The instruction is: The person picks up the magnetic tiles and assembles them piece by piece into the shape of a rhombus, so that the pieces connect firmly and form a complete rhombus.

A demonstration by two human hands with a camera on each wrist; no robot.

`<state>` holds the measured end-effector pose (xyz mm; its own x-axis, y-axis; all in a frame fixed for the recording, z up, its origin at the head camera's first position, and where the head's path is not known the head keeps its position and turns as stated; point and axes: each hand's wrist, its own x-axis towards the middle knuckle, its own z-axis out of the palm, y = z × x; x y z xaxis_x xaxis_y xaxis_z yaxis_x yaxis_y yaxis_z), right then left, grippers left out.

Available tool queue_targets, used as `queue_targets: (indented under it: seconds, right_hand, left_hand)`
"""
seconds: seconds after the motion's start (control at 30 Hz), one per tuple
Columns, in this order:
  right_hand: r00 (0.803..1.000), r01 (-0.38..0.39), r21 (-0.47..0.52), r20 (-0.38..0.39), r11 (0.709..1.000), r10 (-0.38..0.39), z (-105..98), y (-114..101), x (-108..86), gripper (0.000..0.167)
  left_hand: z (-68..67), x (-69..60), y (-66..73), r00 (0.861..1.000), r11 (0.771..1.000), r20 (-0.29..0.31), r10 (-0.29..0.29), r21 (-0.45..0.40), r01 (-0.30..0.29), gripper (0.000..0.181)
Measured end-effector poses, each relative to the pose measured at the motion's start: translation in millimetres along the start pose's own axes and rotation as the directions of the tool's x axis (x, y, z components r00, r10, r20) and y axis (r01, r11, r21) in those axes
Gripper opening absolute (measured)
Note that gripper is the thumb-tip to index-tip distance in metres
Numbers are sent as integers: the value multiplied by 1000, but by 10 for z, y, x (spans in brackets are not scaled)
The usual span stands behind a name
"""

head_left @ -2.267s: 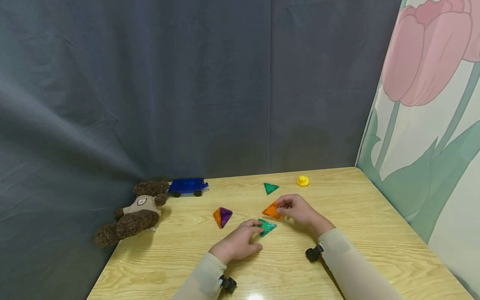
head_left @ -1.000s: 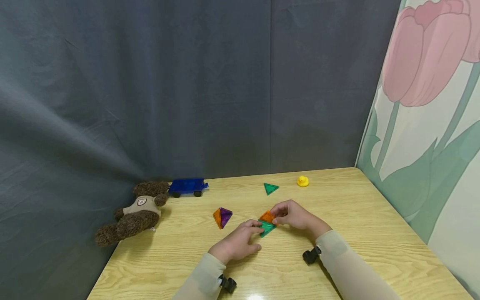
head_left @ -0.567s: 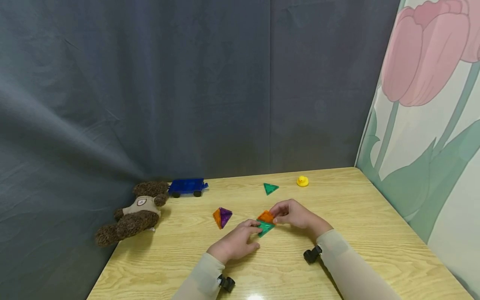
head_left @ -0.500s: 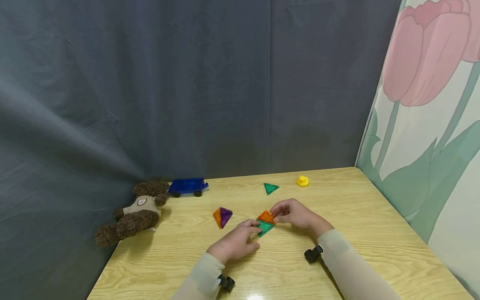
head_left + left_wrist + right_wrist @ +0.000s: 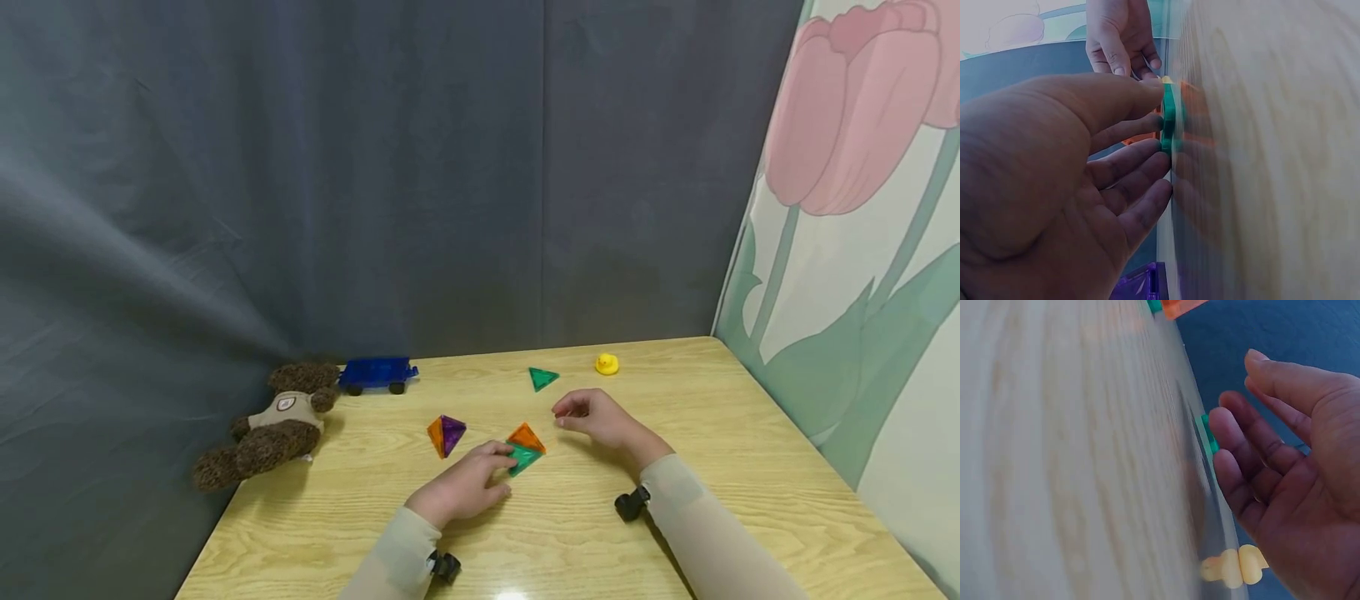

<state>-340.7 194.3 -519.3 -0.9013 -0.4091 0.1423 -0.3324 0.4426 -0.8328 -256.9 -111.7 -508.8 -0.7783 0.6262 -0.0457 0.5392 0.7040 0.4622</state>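
Under the fingertips of the left hand (image 5: 461, 485): the green tile (image 5: 523, 458), touched rather than gripped, fingers fairly straight, thumb apart from it. Edge to edge with it, on the side away from that hand: the orange tile (image 5: 527, 437), seemingly tilted up along the seam. Longest side of the green tile along this seam, crosswise ahead of the left hand, one end toward the right hand's side. Nearer to the pair: the left hand. To the right of the pair and apart from it: the right hand (image 5: 600, 418), holding nothing, fingers loosely bent. Ahead of the right hand and slightly left, nearer to it than to the left: the far green tile (image 5: 543, 379).

All triangles, glossy and see-through, probably plastic. Ahead of the left hand, slightly left: a two-colour piece (image 5: 452, 435), orange and purple. Farther left: a deep-blue cart (image 5: 377, 372) and a curly brown bear (image 5: 281, 429). Beyond the right hand: a smooth, rounded duck (image 5: 607, 364). Below both hands: the wood-grained, faintly reflective table (image 5: 570, 542).
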Motion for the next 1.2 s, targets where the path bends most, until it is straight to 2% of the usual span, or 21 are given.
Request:
queue_targets:
  seconds: [0.27, 0.47, 0.8, 1.03, 1.2]
  right_hand:
    - [994, -87, -94, -66, 992, 81, -93, 21, 145, 21]
    - [992, -124, -117, -49, 985, 119, -151, 22, 276, 26]
    - [995, -93, -167, 13, 982, 96, -188, -24, 496, 35]
    - [992, -126, -199, 2, 972, 129, -163, -61, 626, 30]
    - [992, -120, -251, -6, 960, 123, -124, -55, 689, 30]
  left_hand:
    - [4, -25, -64, 1000, 1000, 7, 1, -4, -1, 49]
    - [13, -37, -87, 1000, 1000, 11, 20, -24, -20, 51]
    - [5, -48, -103, 1000, 998, -1, 28, -64, -28, 49]
    - [3, -44, -108, 1000, 997, -7, 28, -72, -29, 49]
    - [6, -42, -119, 1000, 997, -7, 30, -78, -31, 52]
